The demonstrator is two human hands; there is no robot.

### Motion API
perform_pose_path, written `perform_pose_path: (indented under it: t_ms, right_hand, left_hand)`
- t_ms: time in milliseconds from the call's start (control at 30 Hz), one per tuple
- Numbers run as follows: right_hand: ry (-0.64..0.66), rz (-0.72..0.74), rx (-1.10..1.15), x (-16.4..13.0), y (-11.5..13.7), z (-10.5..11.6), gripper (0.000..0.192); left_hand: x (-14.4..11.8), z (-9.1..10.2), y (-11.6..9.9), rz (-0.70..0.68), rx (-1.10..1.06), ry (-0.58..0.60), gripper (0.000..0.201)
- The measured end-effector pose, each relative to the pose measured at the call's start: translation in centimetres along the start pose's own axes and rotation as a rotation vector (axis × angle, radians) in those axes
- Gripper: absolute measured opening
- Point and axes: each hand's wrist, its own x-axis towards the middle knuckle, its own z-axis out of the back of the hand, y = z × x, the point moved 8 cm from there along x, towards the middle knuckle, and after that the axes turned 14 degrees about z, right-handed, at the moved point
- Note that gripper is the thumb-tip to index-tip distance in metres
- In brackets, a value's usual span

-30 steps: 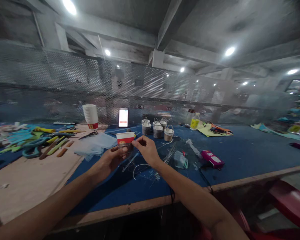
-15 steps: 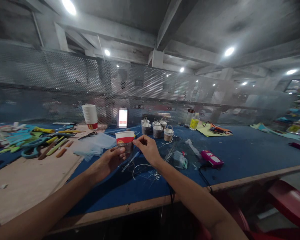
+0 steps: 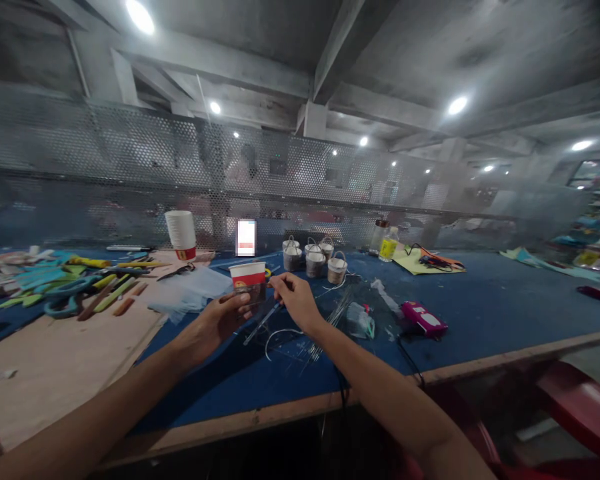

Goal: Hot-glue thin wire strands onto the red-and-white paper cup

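My left hand (image 3: 219, 319) holds a small paper cup (image 3: 249, 279), white with a red band and a grey wrap around its lower half, just above the blue table (image 3: 480, 300). My right hand (image 3: 296, 299) pinches at the cup's right side with thumb and forefinger; whatever thin thing it pinches is too small to tell. Loose wires (image 3: 285, 333) lie on the table under both hands.
Several small grey-wrapped cups with handles (image 3: 314, 257) stand behind. A stack of paper cups (image 3: 181, 233) is at back left, near scissors and coloured tools (image 3: 75, 287) on a board. A pink glue gun (image 3: 424, 318), bottles (image 3: 387, 241) and a perforated metal screen (image 3: 105, 180) lie beyond.
Almost nothing: both hands stay on the cup, which has shifted very slightly, and the view has tilted a little.
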Motion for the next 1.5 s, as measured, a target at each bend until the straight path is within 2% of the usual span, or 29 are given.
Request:
perform_pose_path:
  t_ms: [200, 367, 633, 700, 800, 933, 1167, 1300, 1500]
  right_hand:
    - [0.002, 0.092, -0.025, -0.3, 1.0, -0.2, 0.026]
    - [-0.021, 0.100, -0.031, -0.3, 1.2, -0.1, 0.025]
    - [-0.032, 0.090, -0.068, -0.3, 1.0, 0.0, 0.025]
    - [-0.027, 0.096, -0.075, -0.3, 1.0, 0.0, 0.025]
    - [-0.015, 0.087, -0.093, -0.4, 0.8, -0.1, 0.024]
    - [-0.004, 0.087, -0.082, -0.5, 1.1, -0.2, 0.025]
    - [0.056, 0.129, -0.010, -1.0, 2.1, -1.0, 0.024]
    - [0.097, 0.134, -0.011, -1.2, 2.4, -1.5, 0.025]
    - [0.297, 0.327, -0.230, -2.0, 3.5, -3.0, 0.026]
  left_hand:
    - [0.6, 0.4, -0.1, -0.040, 0.072, 0.017, 0.032]
    - [0.7, 1.0, -0.1, -0.044, 0.062, -0.019, 0.025]
    - [-0.1, -0.1, 0.0, -0.029, 0.056, -0.014, 0.017]
    - [0.0, -0.2, 0.0, -0.039, 0.075, -0.031, 0.023]
    - [0.5, 0.8, 0.1, -0.064, 0.081, -0.116, 0.035]
    - [0.8, 1.9, 0.0, -0.079, 0.075, -0.185, 0.039]
    - [0.2, 1.8, -0.7, -0.126, 0.091, -0.229, 0.032]
    - [0.2, 2.2, -0.9, -0.160, 0.067, -0.253, 0.036]
    - [-0.1, 2.1, -1.3, -0.201, 0.010, -0.269, 0.037]
